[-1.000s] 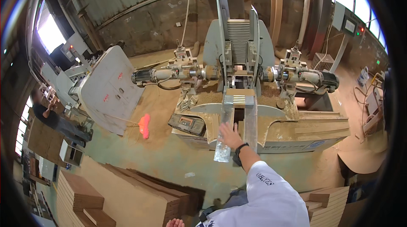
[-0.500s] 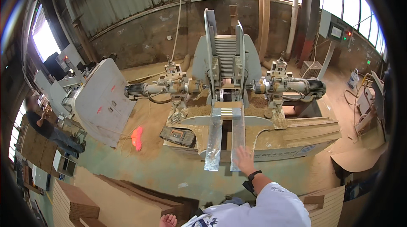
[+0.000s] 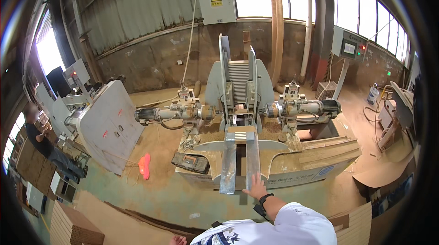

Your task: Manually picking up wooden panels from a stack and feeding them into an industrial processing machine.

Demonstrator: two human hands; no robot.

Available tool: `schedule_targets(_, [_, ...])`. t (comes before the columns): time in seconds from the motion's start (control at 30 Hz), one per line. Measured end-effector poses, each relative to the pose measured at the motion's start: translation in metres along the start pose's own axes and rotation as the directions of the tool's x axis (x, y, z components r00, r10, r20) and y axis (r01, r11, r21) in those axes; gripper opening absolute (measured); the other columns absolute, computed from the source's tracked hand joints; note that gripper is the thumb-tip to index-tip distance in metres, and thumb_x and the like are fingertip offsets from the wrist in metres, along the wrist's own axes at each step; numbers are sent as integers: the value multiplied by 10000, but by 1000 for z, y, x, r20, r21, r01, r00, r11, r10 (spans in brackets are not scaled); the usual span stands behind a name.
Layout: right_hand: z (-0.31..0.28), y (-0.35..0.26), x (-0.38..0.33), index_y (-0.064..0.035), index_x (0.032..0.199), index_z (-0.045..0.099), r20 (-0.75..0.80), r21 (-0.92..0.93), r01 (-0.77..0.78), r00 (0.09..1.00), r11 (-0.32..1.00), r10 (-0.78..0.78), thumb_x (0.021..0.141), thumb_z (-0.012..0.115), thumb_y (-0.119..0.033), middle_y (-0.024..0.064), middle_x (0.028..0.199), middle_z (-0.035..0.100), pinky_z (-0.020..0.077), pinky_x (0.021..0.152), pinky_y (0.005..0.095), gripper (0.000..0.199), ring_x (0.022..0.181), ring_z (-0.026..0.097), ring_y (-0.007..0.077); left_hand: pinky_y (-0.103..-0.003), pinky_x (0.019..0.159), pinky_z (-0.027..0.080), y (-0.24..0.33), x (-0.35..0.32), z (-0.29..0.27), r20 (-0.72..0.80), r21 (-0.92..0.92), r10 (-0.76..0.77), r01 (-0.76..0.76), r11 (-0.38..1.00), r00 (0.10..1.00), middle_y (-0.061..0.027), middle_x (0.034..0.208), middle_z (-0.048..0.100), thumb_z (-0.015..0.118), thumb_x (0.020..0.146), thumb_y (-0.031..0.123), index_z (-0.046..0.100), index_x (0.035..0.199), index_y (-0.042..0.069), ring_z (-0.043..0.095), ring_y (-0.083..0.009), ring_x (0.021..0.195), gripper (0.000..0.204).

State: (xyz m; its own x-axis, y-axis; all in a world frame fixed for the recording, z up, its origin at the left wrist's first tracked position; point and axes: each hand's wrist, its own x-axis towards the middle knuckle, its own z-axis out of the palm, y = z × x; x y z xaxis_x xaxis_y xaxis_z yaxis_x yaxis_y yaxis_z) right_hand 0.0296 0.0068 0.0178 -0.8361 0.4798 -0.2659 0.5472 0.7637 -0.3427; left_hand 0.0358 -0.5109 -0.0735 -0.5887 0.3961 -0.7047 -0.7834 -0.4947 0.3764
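My right hand [image 3: 257,186] reaches forward with its fingers spread. It lies at the near end of the right-hand metal rail [image 3: 252,160], apparently touching it, and holds nothing. A matching metal rail [image 3: 228,167] runs alongside on the left, with a gap between the two. Across their far ends lies a short stack of thin wooden strips [image 3: 240,136]. Beyond it stands a woodworking machine with a tall slotted feed magazine [image 3: 238,80]. My left hand [image 3: 178,240] shows only as a sliver at the lower edge; most of it is cut off.
Motor units flank the magazine, left [image 3: 157,113] and right [image 3: 315,107]. A dark tool case [image 3: 191,162] rests on the machine's left corner. An orange-red cloth [image 3: 144,166] lies on the dusty floor. Stacked boards [image 3: 75,224] are near me. A person [image 3: 39,140] stands far left.
The view has tilted up, so the machine sits lower in the picture. My right hand has drawn slightly back to the rail's near end. My left hand has sunk further out of view.
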Motion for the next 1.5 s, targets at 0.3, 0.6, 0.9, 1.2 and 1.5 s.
schedule_targets(0.3, [8,-1,-2,-72,1413,92,-8,-78,-41,999,996,40,739,535,-572,179,1464,-59,388,905,497,949,1143,352,477,-358,729,453,6,34,-6,-52,89,25,-20,996,998,-115,903,576,495,893,240,534,923,19,544,-253,855,226])
schedule_targets(0.6, [10,-1,0,-39,1402,114,-78,-109,-5,997,994,-3,721,560,-547,232,1448,-11,419,869,483,960,1095,399,490,-361,677,455,22,23,-14,-170,229,9,31,973,985,-98,821,558,486,886,236,522,887,39,535,-244,768,200])
schedule_targets(0.9, [3,-3,-3,-56,1408,96,-27,-82,-44,999,996,42,716,564,-541,211,1457,-27,418,881,467,966,1094,409,480,-364,625,457,26,24,-12,-260,352,0,95,931,966,-81,739,541,476,879,232,510,851,60,526,-235,681,178])
schedule_targets(1.2, [5,-9,-2,-61,1400,125,-60,25,-23,998,999,24,691,633,-488,185,1460,-3,394,903,522,971,1141,364,518,-367,573,459,-2,-8,-51,-412,307,78,58,950,908,-63,657,523,467,872,228,498,814,80,518,-226,595,162])
schedule_targets(1.5, [19,5,4,10,1385,118,-115,-68,29,993,997,-37,682,639,-422,191,1458,-41,403,899,472,976,1112,406,484,-381,677,482,-67,-34,-66,-606,218,150,-19,976,781,-27,668,594,468,890,251,579,729,99,594,-188,670,248])
